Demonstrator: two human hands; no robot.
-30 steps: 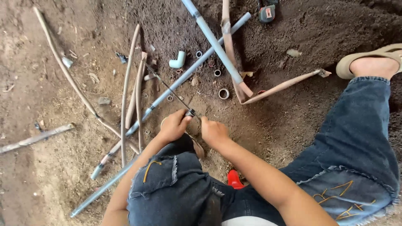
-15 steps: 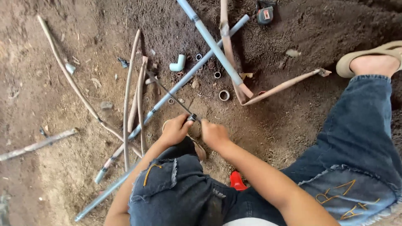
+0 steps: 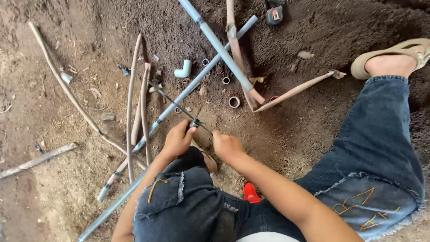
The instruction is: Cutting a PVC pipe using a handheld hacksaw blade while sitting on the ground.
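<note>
A thin hacksaw blade (image 3: 181, 109) is gripped near its end by the left hand (image 3: 178, 140), slanting over a grey pipe (image 3: 197, 85) on the dirt; the right hand (image 3: 227, 146) is closed beside it, its contents hidden. Fingers could be cut if the bare blade slipped or snapped.

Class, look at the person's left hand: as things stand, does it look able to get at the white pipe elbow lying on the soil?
Probably yes, once freed. The left hand grips a thin dark blade, and the white pipe elbow lies beyond it in the open. Only the long blue-grey pipe lies flat on the soil between them, easy to reach over.
</note>
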